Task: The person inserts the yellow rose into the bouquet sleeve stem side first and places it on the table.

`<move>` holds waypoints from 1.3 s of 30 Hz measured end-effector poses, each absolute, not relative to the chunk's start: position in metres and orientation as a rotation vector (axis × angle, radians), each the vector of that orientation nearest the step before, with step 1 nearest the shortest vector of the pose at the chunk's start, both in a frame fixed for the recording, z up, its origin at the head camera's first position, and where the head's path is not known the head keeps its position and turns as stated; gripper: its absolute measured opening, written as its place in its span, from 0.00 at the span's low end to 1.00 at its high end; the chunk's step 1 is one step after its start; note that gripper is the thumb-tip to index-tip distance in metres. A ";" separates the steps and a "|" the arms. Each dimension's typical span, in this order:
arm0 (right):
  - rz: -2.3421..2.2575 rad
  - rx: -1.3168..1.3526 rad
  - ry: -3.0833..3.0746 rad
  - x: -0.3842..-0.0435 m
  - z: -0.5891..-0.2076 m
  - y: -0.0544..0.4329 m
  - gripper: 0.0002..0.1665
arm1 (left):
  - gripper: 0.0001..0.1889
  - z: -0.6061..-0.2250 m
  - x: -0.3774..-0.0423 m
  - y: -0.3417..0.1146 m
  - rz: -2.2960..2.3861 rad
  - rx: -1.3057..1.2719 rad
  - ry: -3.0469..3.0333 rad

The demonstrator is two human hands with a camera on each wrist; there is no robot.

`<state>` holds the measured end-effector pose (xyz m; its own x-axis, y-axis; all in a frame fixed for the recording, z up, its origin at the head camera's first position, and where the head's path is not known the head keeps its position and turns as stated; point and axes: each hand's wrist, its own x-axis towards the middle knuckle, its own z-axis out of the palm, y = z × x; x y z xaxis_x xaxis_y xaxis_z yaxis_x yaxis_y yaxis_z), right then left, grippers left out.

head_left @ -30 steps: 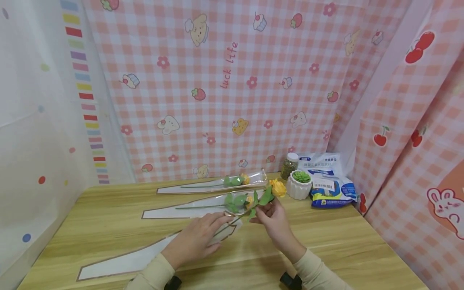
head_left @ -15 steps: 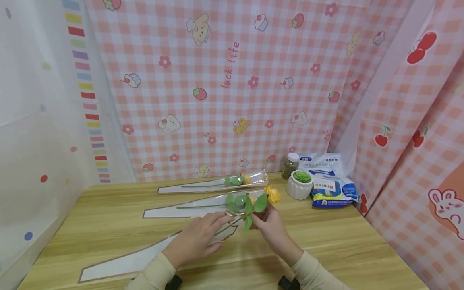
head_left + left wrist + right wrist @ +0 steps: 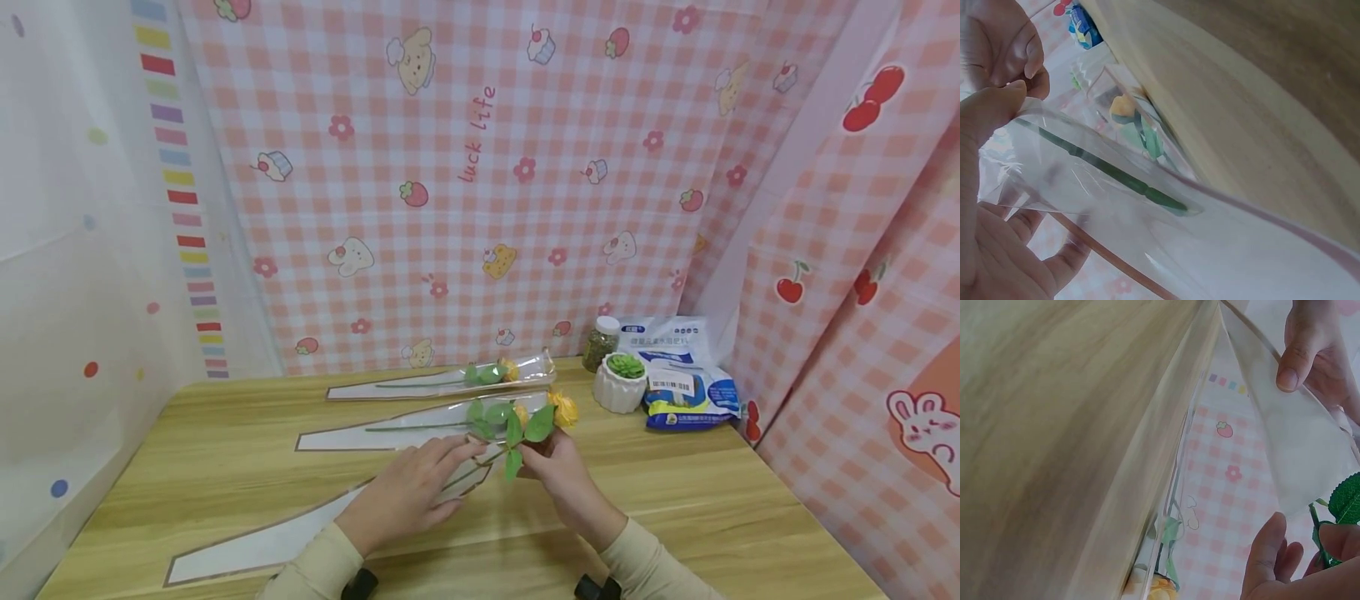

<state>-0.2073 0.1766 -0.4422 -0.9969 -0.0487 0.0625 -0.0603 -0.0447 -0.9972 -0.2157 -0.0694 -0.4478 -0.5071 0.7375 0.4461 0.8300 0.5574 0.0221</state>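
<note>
My left hand (image 3: 405,496) grips a clear-and-white flower sleeve (image 3: 273,537) with a brown border near its wide mouth, thumb on one face and fingers on the other. A yellow artificial rose (image 3: 539,423) with green leaves is held by my right hand (image 3: 570,483), which pinches the stem below the bloom. In the left wrist view, the lower stem (image 3: 1110,169) lies inside the sleeve, its tip showing through the clear film. Bloom and leaves stand outside the mouth. The right wrist view shows the stem between my right thumb and fingers.
Two sleeved yellow roses lie behind my hands, a nearer sleeve (image 3: 337,439) and a farther sleeve (image 3: 367,390). At the back right stand a lidded jar (image 3: 600,343), a white-potted succulent (image 3: 619,387) and blue-white packets (image 3: 690,396). Patterned curtains (image 3: 465,208) surround the wooden table (image 3: 675,508).
My right hand has moved slightly left and down with the rose, bringing its leaves closer to the sleeve mouth. My left hand has stayed in place on the sleeve.
</note>
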 end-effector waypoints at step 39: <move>2.243 -0.007 -2.188 -0.233 -0.430 0.215 0.31 | 0.42 -0.439 -0.223 -0.081 -0.345 -1.249 -2.300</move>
<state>-0.2326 0.2152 -0.4303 -1.0000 0.0090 0.0026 -0.0028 -0.0250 -0.9997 -0.2235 -0.0811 -0.4394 -0.4570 0.7107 0.5348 0.8364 0.5479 -0.0135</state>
